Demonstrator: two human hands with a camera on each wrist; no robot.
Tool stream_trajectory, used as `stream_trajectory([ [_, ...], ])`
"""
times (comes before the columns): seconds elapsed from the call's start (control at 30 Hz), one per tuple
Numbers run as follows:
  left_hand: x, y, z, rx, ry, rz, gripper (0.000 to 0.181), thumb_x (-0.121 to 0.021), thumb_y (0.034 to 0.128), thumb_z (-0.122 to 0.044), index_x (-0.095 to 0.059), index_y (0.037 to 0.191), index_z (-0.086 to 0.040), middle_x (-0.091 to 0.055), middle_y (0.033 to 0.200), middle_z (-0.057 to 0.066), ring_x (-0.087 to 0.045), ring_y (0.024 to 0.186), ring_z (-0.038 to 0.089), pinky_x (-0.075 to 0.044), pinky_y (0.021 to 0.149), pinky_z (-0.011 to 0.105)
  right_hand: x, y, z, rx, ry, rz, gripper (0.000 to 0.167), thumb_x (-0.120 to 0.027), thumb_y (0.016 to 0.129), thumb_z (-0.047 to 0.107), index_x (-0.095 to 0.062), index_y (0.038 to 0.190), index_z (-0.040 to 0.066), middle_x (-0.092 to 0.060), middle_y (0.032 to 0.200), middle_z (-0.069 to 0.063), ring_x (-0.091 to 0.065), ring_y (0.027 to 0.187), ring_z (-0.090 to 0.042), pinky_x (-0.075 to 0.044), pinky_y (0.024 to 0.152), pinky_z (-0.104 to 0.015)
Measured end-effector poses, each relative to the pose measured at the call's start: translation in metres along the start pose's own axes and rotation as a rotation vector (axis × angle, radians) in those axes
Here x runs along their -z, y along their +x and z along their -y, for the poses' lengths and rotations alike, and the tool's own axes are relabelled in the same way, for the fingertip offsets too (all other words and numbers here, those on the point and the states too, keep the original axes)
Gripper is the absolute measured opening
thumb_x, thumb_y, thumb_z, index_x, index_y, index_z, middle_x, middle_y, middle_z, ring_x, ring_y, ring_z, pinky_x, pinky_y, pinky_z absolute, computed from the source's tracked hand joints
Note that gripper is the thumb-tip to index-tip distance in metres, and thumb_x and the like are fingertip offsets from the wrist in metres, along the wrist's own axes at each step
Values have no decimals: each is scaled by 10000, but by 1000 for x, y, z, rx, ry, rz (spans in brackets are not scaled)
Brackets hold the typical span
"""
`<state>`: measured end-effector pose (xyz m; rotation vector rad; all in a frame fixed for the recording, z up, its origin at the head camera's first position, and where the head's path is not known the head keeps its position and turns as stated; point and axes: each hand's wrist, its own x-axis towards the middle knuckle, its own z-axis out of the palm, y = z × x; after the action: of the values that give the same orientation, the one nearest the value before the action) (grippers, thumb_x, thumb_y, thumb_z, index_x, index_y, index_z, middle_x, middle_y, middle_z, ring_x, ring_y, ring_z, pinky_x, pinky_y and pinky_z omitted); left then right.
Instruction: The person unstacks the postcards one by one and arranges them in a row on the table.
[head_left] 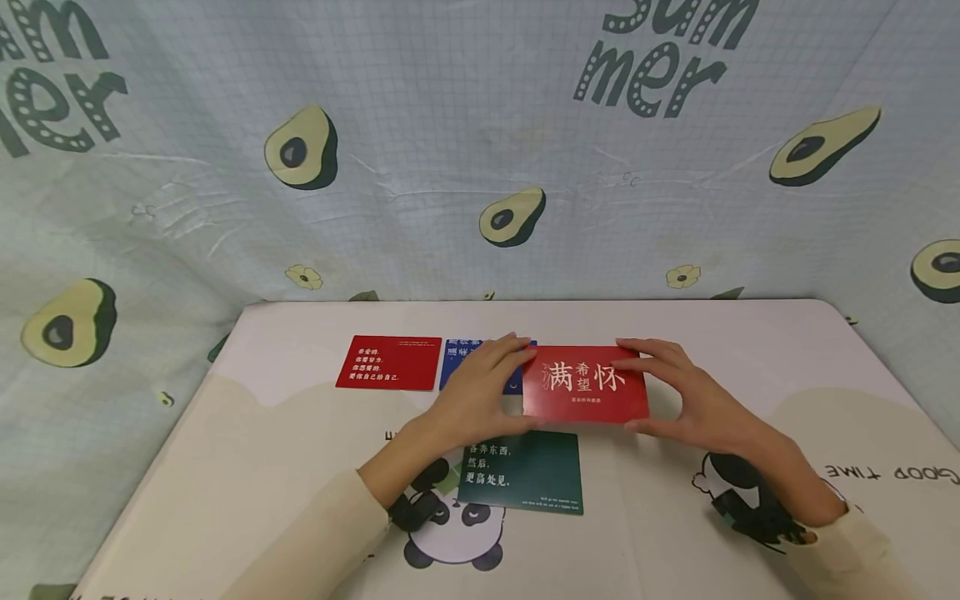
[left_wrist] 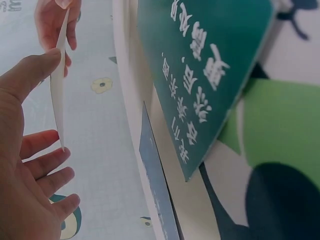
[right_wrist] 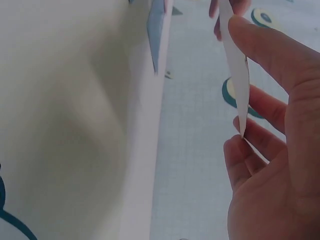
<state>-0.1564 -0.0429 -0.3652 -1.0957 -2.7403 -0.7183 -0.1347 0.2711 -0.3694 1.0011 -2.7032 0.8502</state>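
Both hands hold up a red card (head_left: 585,408) with white Chinese characters, above the table. My left hand (head_left: 468,408) pinches its left edge between thumb and fingers, and my right hand (head_left: 708,408) grips the right edge the same way. From the wrist views the card appears nearly edge-on, its pale back (right_wrist: 236,65) showing. Below the left hand lies a green card (head_left: 534,477) with white writing, its top edge partly hidden. Behind that hand is a blue card (head_left: 459,354), largely covered. A second red card (head_left: 390,363) lies left of the blue one.
The table (head_left: 300,467) wears a pale cover printed with pandas and lettering. A light curtain (head_left: 420,167) with avocado prints hangs right behind its back edge. Dark devices are strapped at both wrists, one of them a black wrist camera (head_left: 415,510) on the left.
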Motion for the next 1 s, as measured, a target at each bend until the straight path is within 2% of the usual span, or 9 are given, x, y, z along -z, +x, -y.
stream_trajectory([
  [0.47,-4,15,1,18,21,13,861,-784,710,-470,-459,1412,-93,-402,1466,67,-285,1386,225,-216,1135,412,6,3,-14,-22,-8,18,735,-847,720,284,-517,1369,184,-356,1465,-58,-264,1319,-250,-536,808,-495],
  [0.77,-10,35,1,44,150,99,851,-737,744,-539,-446,1424,-118,-412,1466,37,-250,1406,222,-156,1151,423,10,4,-31,-41,-9,34,733,-849,718,260,-525,1367,157,-360,1466,-90,-256,1325,-282,-493,854,-549],
  [1.0,-19,50,3,82,192,175,833,-729,756,-553,-456,1419,-129,-417,1465,26,-246,1410,215,-116,1159,395,9,6,-46,-76,23,61,709,-831,741,289,-527,1368,163,-353,1471,-110,-249,1323,-315,-461,876,-592],
])
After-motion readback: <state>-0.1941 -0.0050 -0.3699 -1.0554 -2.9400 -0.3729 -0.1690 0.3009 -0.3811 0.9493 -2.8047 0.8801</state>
